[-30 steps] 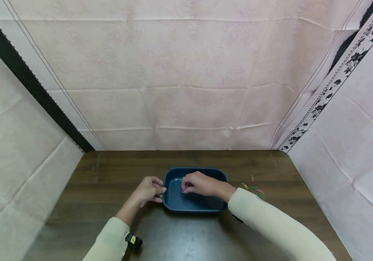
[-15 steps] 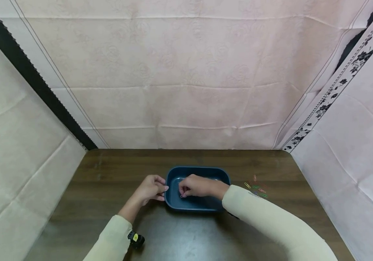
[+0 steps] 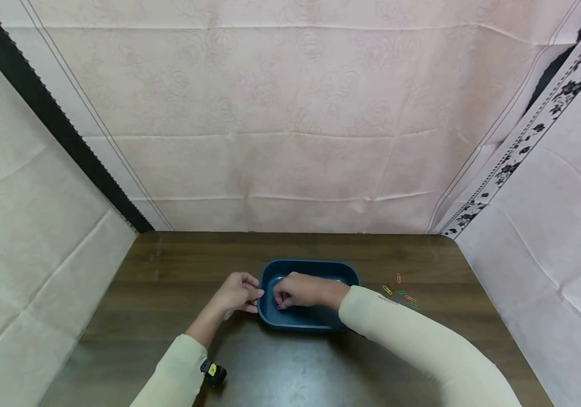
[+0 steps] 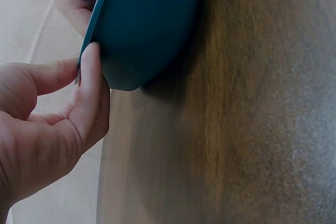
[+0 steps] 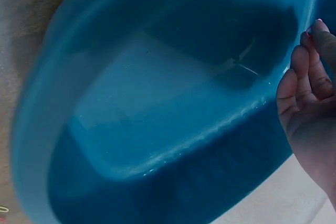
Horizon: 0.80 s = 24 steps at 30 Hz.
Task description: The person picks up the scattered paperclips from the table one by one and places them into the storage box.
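Observation:
A dark blue rectangular plastic tray (image 3: 316, 325) stands on the wooden table. My left hand (image 3: 239, 294) pinches its left rim, thumb on one side and fingers on the other, as the left wrist view shows close up on the tray wall (image 4: 152, 19). Inside the tray, near its left end, is my right hand (image 3: 300, 289), fingers curled and tips together. A small pink paper clip (image 5: 308, 33) peeks out between thumb and fingertips in the right wrist view, mostly hidden by them. Below the hand lies the tray's bare floor (image 5: 157, 93).
Several coloured paper clips (image 3: 400, 292) lie scattered on the table (image 3: 168, 316) right of the tray, beside the right sleeve (image 3: 402, 333). Pale cloth (image 3: 290, 124) hangs behind the table and along both sides. A small black camera (image 3: 214, 373) sits on the left wrist.
My right hand has moved left inside the tray, toward its left end. The left hand stays at the rim. The head view has shifted slightly.

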Available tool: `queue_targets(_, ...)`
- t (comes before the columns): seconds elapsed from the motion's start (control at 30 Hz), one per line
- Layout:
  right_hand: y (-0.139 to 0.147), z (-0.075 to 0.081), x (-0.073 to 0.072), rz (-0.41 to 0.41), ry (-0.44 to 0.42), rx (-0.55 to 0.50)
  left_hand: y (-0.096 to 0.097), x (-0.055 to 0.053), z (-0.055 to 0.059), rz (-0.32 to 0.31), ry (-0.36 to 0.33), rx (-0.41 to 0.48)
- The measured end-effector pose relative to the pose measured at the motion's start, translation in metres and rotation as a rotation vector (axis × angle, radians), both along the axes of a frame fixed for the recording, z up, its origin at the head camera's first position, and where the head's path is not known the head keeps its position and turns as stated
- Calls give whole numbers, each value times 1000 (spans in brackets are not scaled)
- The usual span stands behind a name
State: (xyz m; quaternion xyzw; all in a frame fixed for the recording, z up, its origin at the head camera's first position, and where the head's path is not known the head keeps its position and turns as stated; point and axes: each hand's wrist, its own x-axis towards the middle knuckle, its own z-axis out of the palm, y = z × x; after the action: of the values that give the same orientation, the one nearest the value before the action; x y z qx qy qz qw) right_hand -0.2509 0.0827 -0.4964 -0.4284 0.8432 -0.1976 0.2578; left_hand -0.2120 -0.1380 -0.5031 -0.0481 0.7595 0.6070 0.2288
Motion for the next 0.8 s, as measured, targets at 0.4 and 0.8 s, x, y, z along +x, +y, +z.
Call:
queue_targets(0.4, -9, -4, -3, 30, 31, 66, -1, 1, 0, -2, -1, 7)
queue_targets(0.8, -15, -7, -2, 39, 62, 104, -1, 0, 2, 2, -12, 11)
